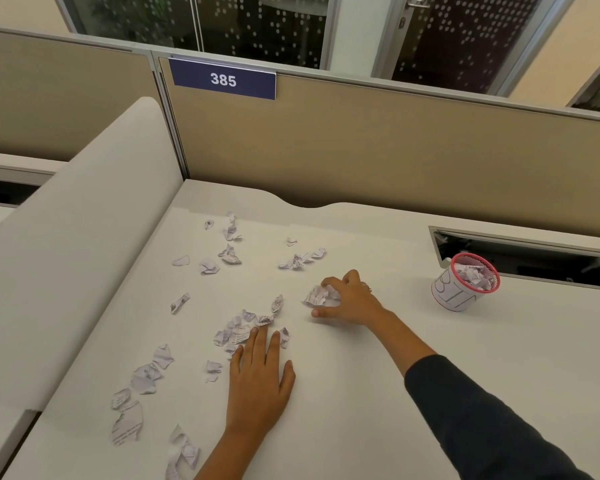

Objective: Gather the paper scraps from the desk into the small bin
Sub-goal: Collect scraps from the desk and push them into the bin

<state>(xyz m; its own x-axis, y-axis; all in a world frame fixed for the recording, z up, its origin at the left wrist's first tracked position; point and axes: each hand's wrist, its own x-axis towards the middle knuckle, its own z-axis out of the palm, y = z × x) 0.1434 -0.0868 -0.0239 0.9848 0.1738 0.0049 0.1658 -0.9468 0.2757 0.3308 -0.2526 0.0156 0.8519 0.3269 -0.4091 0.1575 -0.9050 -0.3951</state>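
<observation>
Several crumpled white paper scraps (208,265) lie scattered over the white desk (361,393), most of them on its left half. My right hand (349,299) curls its fingers and thumb round a crumpled paper wad (321,295) near the desk's middle. My left hand (258,379) lies flat on the desk with straight fingers, its fingertips touching a cluster of scraps (236,332). The small bin (459,296), pink-rimmed with a white paper label, stands at the right and holds several scraps.
A beige partition (378,147) with a blue sign "385" (223,80) backs the desk. A white side divider (84,244) runs along the left. An open cable slot (534,258) sits behind the bin.
</observation>
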